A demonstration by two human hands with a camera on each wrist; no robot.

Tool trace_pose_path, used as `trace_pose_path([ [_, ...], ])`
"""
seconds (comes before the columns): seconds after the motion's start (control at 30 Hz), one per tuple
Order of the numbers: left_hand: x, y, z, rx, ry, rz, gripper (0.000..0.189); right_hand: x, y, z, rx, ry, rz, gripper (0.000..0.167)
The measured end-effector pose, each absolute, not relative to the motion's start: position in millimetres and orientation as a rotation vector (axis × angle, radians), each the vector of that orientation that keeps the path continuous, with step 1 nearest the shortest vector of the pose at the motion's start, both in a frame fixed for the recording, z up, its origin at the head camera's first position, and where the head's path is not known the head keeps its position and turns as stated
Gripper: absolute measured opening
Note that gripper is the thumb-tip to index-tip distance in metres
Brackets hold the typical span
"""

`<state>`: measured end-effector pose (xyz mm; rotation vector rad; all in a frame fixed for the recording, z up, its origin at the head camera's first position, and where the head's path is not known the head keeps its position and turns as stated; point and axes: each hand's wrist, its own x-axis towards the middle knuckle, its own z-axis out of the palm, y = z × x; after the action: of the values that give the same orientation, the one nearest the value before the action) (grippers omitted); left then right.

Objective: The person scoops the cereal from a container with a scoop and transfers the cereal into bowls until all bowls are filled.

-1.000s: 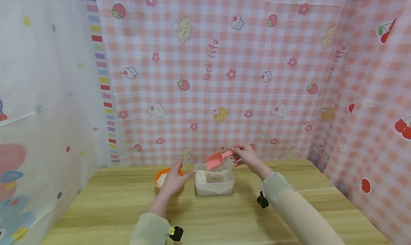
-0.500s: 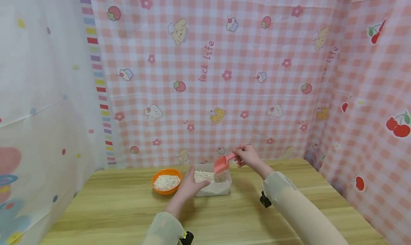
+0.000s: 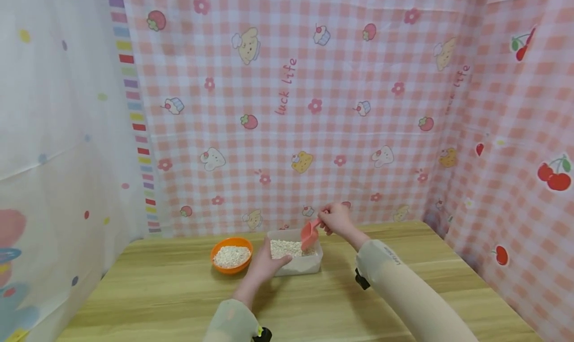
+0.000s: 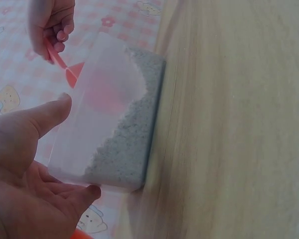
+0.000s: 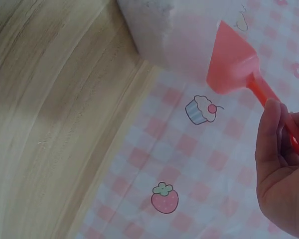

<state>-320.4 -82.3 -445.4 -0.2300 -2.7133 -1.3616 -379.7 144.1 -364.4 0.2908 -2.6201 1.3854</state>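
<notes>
The scoop has just dropped lower, its blade tipped steeply down inside the tub, toward the right end, and the left hand has come across to the tub's near left corner from over the bowl. I take that to mean scooping is the step in hand, with the tub being steadied for it. The right hand, just beyond the tub's right end, pinches the scoop's handle between thumb and fingers, while the left is spread wide, thumb and fingertips braced against the corner rather than wrapped round it. Inside the tub lie pale grains; through its cloudy wall they show piled highest at the left end, sinking to a hollow farther right, then climbing again. Whether the blade's lip is biting into them, or carries any, I can't tell. Left of the tub, a little apart from it, sits the bowl, bright orange, with a mound of similar grains. The table stretches out in front of the tub, and the checked cloth hangs behind it.
</notes>
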Motion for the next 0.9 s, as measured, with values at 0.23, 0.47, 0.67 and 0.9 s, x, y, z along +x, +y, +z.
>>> trace_pose_path([
  [0.23, -319.6, -80.7, -442.9, -0.197, -2.720, -1.369, 0.096, -379.8, 138.2, -370.8, 0.332, -2.659, 1.212, 0.016],
  [0.47, -318.1, -81.0, -443.7, -0.212, -2.705, -1.368, 0.095, -377.3, 139.0, -386.9, 0.345, -2.602, 1.273, 0.015],
  [0.67, -316.2, -81.3, -442.1, -0.203, -2.716, -1.386, 0.095, -378.7, 145.9, -406.0, 0.256, -2.486, 1.629, 0.018],
  [0.9, -315.8, -80.7, -439.6, -0.183, -2.721, -1.415, 0.094, -380.4, 148.9, -420.0, 0.153, -2.401, 1.879, 0.018],
])
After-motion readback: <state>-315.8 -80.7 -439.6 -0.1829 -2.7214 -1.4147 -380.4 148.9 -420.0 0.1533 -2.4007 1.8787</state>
